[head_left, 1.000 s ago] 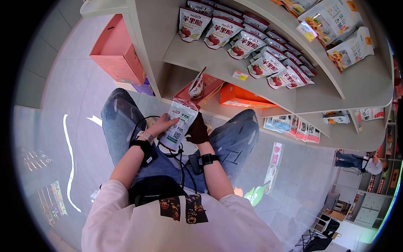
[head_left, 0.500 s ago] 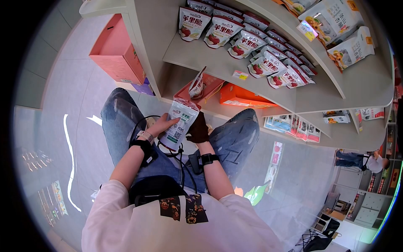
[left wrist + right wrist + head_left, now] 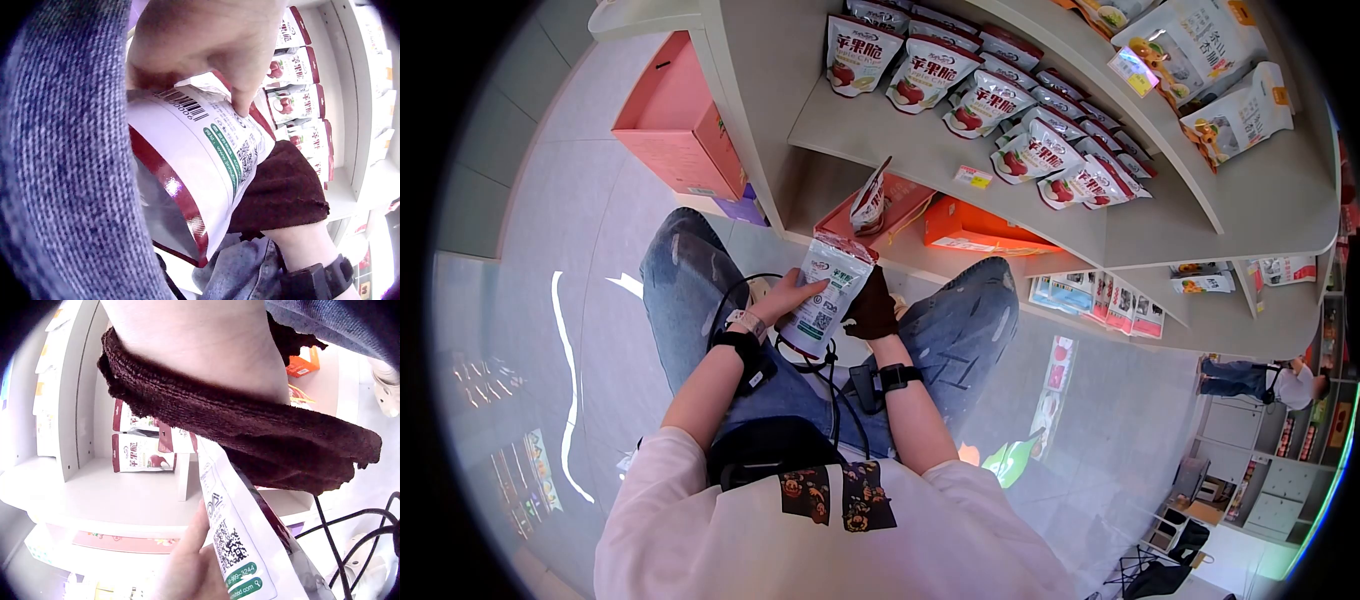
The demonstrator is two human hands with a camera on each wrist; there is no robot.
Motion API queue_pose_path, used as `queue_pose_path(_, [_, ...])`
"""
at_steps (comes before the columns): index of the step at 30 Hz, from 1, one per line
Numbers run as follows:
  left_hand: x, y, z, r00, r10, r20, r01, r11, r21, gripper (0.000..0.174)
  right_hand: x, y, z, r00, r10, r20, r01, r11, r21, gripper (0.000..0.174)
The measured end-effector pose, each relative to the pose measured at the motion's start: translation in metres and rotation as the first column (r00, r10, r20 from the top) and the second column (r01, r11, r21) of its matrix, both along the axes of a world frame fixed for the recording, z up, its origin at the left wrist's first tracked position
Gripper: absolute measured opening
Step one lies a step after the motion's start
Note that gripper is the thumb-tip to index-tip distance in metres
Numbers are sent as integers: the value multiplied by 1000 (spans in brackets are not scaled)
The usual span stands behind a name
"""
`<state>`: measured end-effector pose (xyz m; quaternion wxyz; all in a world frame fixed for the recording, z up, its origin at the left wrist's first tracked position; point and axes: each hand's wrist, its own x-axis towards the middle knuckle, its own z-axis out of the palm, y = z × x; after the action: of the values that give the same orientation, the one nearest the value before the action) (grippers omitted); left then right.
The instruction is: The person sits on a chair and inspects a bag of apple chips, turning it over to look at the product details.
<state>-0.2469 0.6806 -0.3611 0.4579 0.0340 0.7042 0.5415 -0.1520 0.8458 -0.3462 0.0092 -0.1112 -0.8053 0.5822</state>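
My left hand (image 3: 788,298) grips a white foil pouch of apple crisps (image 3: 822,305) by its left edge, thumb across the printed back. The pouch is upright over my lap. Its barcode, green print and red-trimmed silver bottom fold appear in the left wrist view. My right hand (image 3: 200,347) holds a dark brown cloth (image 3: 250,434) against the pouch's right side; the cloth hides its fingers. Just beyond the pouch's top, another apple crisp pouch (image 3: 868,207) stands in a pink box (image 3: 908,207).
Rows of apple crisp pouches (image 3: 935,75) stand on the shelf (image 3: 850,128) ahead. Below it lies an orange box (image 3: 980,230). A tall pink box (image 3: 685,130) is at the left. Black cables (image 3: 832,385) hang between my knees. Another person (image 3: 1260,385) stands far right.
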Motion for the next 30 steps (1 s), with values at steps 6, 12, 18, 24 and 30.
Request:
queue_pose_path(6, [1,0,4,1000,-3,-12,3,1000,-8,70,2,-4,10,993,-12,-120,37,977,211,65])
queue_pose_path(12, [2,2,12,1000,-22,-9,22,999,-30,70,-1,-9,2,990,-139,-30,138,990,-42,34])
queue_pose_path(18, [1,3,10,999,-54,-2,54,996,-75,70,-2,-9,-7,981,-169,94,185,961,-206,27])
queue_pose_path(24, [0,3,12,1000,-29,-10,28,996,-86,69,-5,-10,0,930,-150,335,288,863,-415,50])
queue_pose_path(30, [1,2,11,996,54,-75,-54,999,5,61,-3,-7,12,957,-73,280,179,910,-375,63])
